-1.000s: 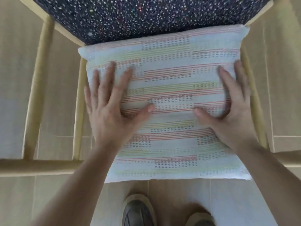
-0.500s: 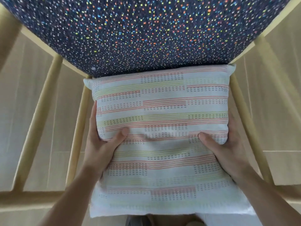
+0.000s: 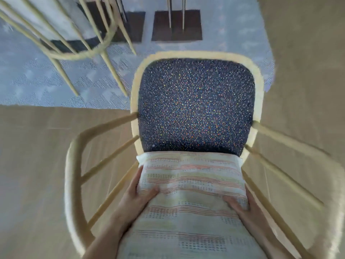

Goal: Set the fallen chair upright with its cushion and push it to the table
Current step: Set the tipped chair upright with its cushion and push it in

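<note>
I see the chair [image 3: 196, 105] from above, its dark speckled backrest framed in pale wood, with curved armrests and spindles spreading out on both sides of it. The cushion [image 3: 190, 199], white with orange and yellowish stripes, lies on the chair's seat, its far edge pressed up against the bottom of the backrest.

My left hand [image 3: 134, 199] grips the cushion's left edge: the thumb lies on top of the fabric and the fingers [image 3: 135, 181] curl round and under the side. My right hand [image 3: 242, 206] holds the right edge in the same way, thumb on top, fingers wrapped down out of sight. Both hands are closed on the cushion, just inside the chair's armrests.

The picture is smeared with motion, so I cannot say for sure whether the chair stands level on all its legs.

Beyond the chair's backrest a pale blue rug [image 3: 37, 79] covers part of the wooden floor [image 3: 37, 146]. To the far left of the backrest, a second pale wooden chair [image 3: 78, 43] stands on the rug. Straight past the backrest is a dark square base [image 3: 177, 25] with thin uprights rising from it.
</note>
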`<state>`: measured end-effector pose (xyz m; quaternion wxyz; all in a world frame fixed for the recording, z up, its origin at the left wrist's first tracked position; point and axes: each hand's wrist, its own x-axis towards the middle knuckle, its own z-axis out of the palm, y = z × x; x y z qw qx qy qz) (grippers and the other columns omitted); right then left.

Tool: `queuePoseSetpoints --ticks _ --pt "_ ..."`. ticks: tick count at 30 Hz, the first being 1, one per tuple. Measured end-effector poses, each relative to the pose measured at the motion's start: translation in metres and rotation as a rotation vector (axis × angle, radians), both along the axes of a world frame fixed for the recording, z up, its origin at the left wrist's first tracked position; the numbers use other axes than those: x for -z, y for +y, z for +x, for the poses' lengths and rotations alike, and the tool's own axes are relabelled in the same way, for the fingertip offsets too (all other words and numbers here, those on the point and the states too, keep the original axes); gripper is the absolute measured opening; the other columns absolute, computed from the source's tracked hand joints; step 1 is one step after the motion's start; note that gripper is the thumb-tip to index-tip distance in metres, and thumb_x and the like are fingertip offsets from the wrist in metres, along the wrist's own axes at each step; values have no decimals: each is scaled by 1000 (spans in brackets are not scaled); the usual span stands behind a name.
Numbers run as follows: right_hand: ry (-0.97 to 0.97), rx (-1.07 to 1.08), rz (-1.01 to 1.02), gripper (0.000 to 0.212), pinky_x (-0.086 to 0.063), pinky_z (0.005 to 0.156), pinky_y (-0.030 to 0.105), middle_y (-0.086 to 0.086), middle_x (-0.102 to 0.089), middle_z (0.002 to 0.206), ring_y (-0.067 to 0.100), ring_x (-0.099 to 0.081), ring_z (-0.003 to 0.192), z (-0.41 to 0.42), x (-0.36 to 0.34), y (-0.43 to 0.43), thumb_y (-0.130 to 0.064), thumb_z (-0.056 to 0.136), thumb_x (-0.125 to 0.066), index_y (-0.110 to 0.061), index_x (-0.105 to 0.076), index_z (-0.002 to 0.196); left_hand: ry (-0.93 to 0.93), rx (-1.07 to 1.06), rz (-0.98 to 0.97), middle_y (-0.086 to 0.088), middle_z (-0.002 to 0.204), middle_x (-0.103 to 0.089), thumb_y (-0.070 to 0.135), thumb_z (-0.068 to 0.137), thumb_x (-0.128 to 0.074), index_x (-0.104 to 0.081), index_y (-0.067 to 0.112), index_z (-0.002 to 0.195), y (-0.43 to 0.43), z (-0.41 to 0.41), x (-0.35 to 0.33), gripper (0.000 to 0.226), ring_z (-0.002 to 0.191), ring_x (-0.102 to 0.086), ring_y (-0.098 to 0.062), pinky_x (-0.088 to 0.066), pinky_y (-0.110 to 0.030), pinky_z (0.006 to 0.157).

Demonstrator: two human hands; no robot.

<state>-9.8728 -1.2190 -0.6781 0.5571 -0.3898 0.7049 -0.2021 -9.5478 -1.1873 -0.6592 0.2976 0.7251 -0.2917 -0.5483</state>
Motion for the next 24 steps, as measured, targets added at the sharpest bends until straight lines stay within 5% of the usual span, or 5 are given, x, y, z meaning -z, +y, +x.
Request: queuePoseSetpoints --ticks 4,8,15,22,24 --pt "37 -70 86 86 -40 107 36 3 -47 159 27 -50 142 13 -60 -98 -47 94 -70 -27 -25 164 66 28 92 -1 123 -74 20 91 -78 -32 34 159 -97 11 -54 83 107 -74 -15 -58 -29 95" --pt "6 -114 195 69 -44 70 20 -1 -66 122 3 -62 91 17 -87 -168 -44 93 -73 -22 -45 152 92 12 201 -8 128 -64 24 91 -79 -25 31 162 -165 17 -80 89 115 -68 -27 -53 -39 104" --pt "-13 -122 369 72 -47 48 12 -21 -73 81 -4 -69 66 29 -115 -273 -63 59 -92 -31 -65 118 75 53 345 -6 131 -62 31 91 -78 -29 35 162 -263 27 -109 86 102 -67 -17 -56 -25 76" --pt "-75 -252 439 83 -50 110 42 6 -66 139 26 -64 125 37 -123 -364 -49 81 -79 -19 -49 151 50 103 354 -14 144 -59 37 83 -84 -35 36 159 -359 43 -114 91 119 -65 -30 -53 -40 102" --pt "-131 -288 413 72 -53 106 36 5 -68 135 20 -67 120 40 -126 -393 -41 88 -74 -14 -51 151 -33 155 307 -11 152 -52 40 87 -80 -35 41 158 -389 50 -117 84 126 -59 -27 -48 -33 102"
